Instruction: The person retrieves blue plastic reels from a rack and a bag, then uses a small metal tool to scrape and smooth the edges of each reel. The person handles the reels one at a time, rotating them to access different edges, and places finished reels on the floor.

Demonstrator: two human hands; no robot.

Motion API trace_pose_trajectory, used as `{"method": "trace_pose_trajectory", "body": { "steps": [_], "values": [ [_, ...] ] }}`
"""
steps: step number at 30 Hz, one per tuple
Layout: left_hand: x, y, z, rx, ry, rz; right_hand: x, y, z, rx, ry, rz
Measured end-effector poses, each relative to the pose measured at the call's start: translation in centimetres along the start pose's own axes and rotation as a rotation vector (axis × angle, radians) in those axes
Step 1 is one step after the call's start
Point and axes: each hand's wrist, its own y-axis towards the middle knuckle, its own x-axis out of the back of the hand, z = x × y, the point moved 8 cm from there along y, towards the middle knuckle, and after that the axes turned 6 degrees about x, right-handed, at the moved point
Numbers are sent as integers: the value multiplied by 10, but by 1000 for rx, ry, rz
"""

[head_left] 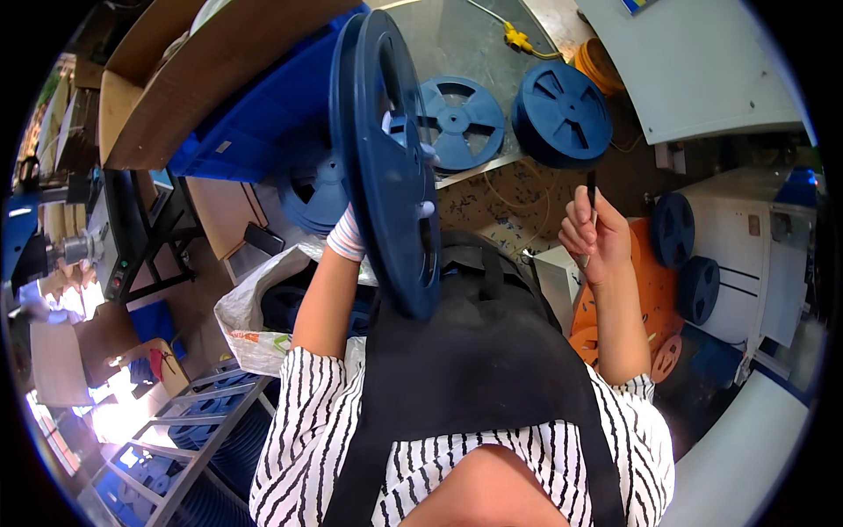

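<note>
My left hand (pixel 348 235), in a white striped glove, grips a large blue plastic reel (pixel 379 184) held up on edge before my chest. White gloved fingertips show through the reel's openings; the rest of that hand is hidden behind it. My right hand (pixel 595 233) is bare and raised to the right, apart from the reel. Its fingers are closed around a thin dark stick-like tool (pixel 591 187) that points away from me; its exact kind is unclear. Beyond lie a flat blue reel (pixel 458 123) on a glass-topped table (pixel 465 39) and a thicker blue reel (pixel 562 114) at its corner.
A blue crate (pixel 255 123) and a cardboard box (pixel 184 83) stand at the far left. Near my left arm is a white sack (pixel 255 307) with dark reels inside. A metal rack (pixel 189 439) holds stacked blue reels. An orange surface (pixel 645 290) lies right.
</note>
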Motion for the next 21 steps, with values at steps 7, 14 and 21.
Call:
{"method": "trace_pose_trajectory", "body": {
  "steps": [7,14,21],
  "values": [
    [-20,-35,38,91,-1259,337,92,5,-49,76,448,-329],
    [14,-34,56,9,-1223,348,114,16,-63,27,411,-436],
    [57,-34,69,-84,-1387,101,142,43,-103,-82,109,-569]
  ]
}}
